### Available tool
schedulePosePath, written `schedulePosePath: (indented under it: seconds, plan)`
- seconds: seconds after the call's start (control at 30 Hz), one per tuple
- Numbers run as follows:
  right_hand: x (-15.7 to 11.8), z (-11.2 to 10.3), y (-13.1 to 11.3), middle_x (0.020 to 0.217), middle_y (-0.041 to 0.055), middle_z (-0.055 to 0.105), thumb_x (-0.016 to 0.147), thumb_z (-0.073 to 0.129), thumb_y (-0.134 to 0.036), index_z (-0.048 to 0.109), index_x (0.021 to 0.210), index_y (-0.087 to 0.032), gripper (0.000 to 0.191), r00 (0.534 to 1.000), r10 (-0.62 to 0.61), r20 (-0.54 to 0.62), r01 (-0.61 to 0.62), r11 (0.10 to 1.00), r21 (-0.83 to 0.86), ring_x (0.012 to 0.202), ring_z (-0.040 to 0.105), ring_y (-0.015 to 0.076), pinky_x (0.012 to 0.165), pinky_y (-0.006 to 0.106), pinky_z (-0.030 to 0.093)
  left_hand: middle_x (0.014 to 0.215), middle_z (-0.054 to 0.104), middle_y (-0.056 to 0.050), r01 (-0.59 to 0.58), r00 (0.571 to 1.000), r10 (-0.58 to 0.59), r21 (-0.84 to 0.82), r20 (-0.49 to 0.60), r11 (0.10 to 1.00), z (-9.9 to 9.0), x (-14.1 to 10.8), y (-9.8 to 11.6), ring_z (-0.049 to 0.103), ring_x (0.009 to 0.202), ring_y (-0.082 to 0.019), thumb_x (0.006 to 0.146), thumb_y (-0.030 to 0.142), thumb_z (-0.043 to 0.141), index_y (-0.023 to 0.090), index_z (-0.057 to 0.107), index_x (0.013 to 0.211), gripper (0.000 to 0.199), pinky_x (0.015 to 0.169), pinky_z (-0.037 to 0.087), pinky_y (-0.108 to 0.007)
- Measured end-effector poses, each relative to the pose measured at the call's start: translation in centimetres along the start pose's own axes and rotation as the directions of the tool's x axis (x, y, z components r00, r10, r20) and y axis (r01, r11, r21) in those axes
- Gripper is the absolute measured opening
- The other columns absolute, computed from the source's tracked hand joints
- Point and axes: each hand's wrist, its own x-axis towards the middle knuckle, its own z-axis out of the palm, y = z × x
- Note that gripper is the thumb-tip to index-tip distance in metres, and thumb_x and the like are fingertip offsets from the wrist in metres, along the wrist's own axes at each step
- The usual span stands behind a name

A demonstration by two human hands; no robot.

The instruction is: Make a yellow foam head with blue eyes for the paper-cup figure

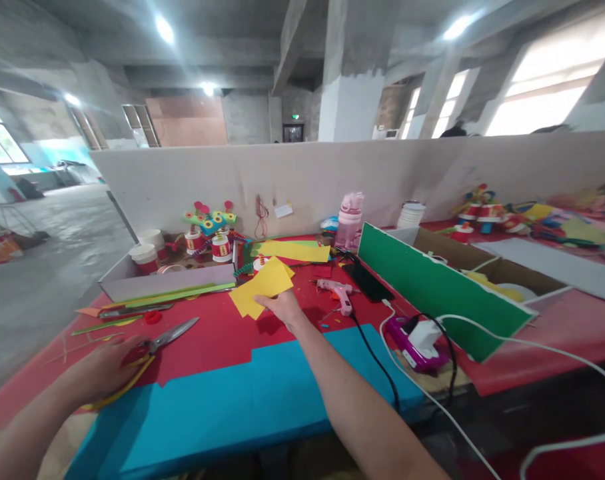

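In the head view my right hand (pixel 281 308) pinches a few overlapping sheets of yellow paper (pixel 263 285) between thumb and fingers, raised over the red table covering. My left hand (pixel 115 363) is at the left side of the table, its fingers closed around the handle end of a pair of scissors (pixel 175 335). The metal blades point away to the right and look nearly together. Beyond the left hand lie a red tape ring (pixel 153 317) and thin green paper strips (pixel 107 325). A long yellow paper strip (pixel 295 251) rests behind the raised sheets.
A pink glue gun (pixel 336 293) and black phone (pixel 368 283) lie right of centre. A purple power strip (pixel 416 347) with trailing cables sits by the green-sided box (pixel 432 287). Paper-cup figures (pixel 221 248) stand in a left box. Blue paper (pixel 222 413) covers the front edge.
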Motion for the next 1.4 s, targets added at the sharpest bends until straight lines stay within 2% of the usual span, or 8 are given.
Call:
schedulePosePath:
  seconds: [0.13,0.33,0.43,0.6,0.77,0.83,1.03,1.4]
  plan:
    - [-0.4,-0.1,0.1,0.097,0.0073,0.072,0.054,0.081,-0.031,0.069,0.089,-0.018,0.039,0.989,0.030,0.146,-0.024,0.999,-0.045,0.082,0.067,0.0191,0.074,0.032,0.053,0.113,0.066,-0.009,-0.225,0.974,0.225,0.050,0.008,0.973,1.9,1.9,5.8,0.059,0.101,-0.028,0.075,0.045,0.058,0.024,0.063,0.108,0.040,0.084,0.042,-0.036]
    - [-0.5,-0.1,0.0,0.099,0.0077,0.072,0.054,0.081,-0.035,0.070,0.094,-0.017,0.045,0.959,0.047,0.280,-0.021,0.995,-0.098,0.086,0.067,0.0222,0.078,0.036,0.052,0.073,0.067,-0.003,-0.249,0.869,0.403,-0.451,0.286,0.857,7.8,5.9,12.9,0.058,0.064,-0.017,0.063,0.040,0.073,0.017,0.066,0.082,0.030,0.056,0.042,-0.023]
    - [-0.2,-0.1,0.0,0.096,0.0068,0.073,0.056,0.080,-0.037,0.070,0.095,-0.017,0.044,0.959,0.028,0.284,0.000,0.995,-0.101,0.084,0.067,0.0218,0.076,0.034,0.052,0.073,0.066,-0.003,-0.072,0.819,0.422,-0.662,0.387,0.746,8.7,7.3,11.8,0.056,0.062,-0.015,0.065,0.036,0.072,0.015,0.067,0.081,0.027,0.054,0.042,-0.023]
    - [-0.4,-0.5,0.1,0.088,0.0062,0.073,0.061,0.076,-0.039,0.072,0.084,-0.017,0.033,0.955,0.125,0.268,-0.083,0.983,-0.165,0.076,0.066,0.0201,0.065,0.029,0.052,0.070,0.063,-0.001,0.016,0.990,0.119,-0.889,0.079,0.457,8.3,8.9,7.5,0.047,0.049,-0.006,0.062,0.033,0.075,0.013,0.064,0.084,0.032,0.047,0.039,-0.019]
    - [0.0,0.7,0.6,0.062,0.0015,0.069,0.059,0.078,-0.034,0.072,0.079,-0.014,0.029,0.804,0.376,0.461,-0.230,0.911,-0.343,0.042,0.050,0.0075,0.040,0.018,0.036,0.065,0.059,0.003,-0.125,0.991,-0.011,-0.958,-0.132,0.257,7.8,9.0,7.0,0.046,0.046,-0.005,0.065,0.031,0.071,0.014,0.061,0.088,0.030,0.044,0.038,-0.019]
    - [0.9,2.3,1.0,0.046,-0.0029,0.060,0.059,0.079,-0.034,0.070,0.072,-0.014,0.025,0.791,0.426,0.439,-0.221,0.868,-0.445,0.033,0.040,0.0047,0.034,0.016,0.027,0.055,0.052,0.005,-0.166,0.985,-0.012,-0.956,-0.174,0.243,7.6,8.7,7.5,0.044,0.042,-0.006,0.068,0.031,0.068,0.014,0.059,0.085,0.026,0.041,0.035,-0.018]
    - [3.3,6.3,1.1,0.053,-0.0036,0.060,0.065,0.074,-0.038,0.068,0.088,-0.020,0.029,0.974,0.137,0.179,-0.074,0.944,-0.321,0.036,0.047,0.0078,0.034,0.017,0.033,0.055,0.055,0.005,-0.246,0.958,-0.089,-0.943,-0.271,0.223,7.6,8.1,8.2,0.043,0.040,-0.005,0.069,0.037,0.068,0.016,0.060,0.082,0.025,0.038,0.031,-0.017]
    - [-0.1,0.2,-1.6,0.093,0.0030,0.064,0.084,0.053,-0.040,0.056,0.110,-0.024,0.031,0.984,-0.175,0.022,0.176,0.984,-0.023,0.063,0.057,0.0095,0.051,0.019,0.046,0.058,0.062,0.002,0.159,0.940,0.199,-0.871,0.278,0.466,12.0,5.3,12.2,0.049,0.039,-0.006,0.070,0.050,0.067,0.014,0.065,0.089,0.040,0.037,0.032,-0.016]
